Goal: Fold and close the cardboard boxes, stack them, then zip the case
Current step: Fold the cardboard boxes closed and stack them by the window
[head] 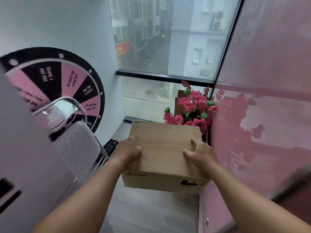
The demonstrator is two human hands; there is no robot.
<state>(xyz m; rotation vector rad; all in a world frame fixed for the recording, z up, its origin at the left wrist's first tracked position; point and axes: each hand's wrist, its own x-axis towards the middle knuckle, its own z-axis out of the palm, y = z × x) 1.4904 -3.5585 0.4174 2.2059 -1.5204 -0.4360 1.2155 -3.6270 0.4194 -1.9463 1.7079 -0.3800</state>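
Note:
A brown cardboard box with its top flaps folded shut is held above the grey floor in front of me. "PICO" is printed on its near side, beside a black shipping label at the lower right. My left hand grips the box's left edge, thumb on top. My right hand grips the right edge, fingers curled over the top flap. No case shows in this view.
Pink artificial flowers stand just behind the box against a glossy pink wall on the right. A chair with a chrome frame and a checked seat is at the left. A prize wheel hangs on the white wall, with a window beyond.

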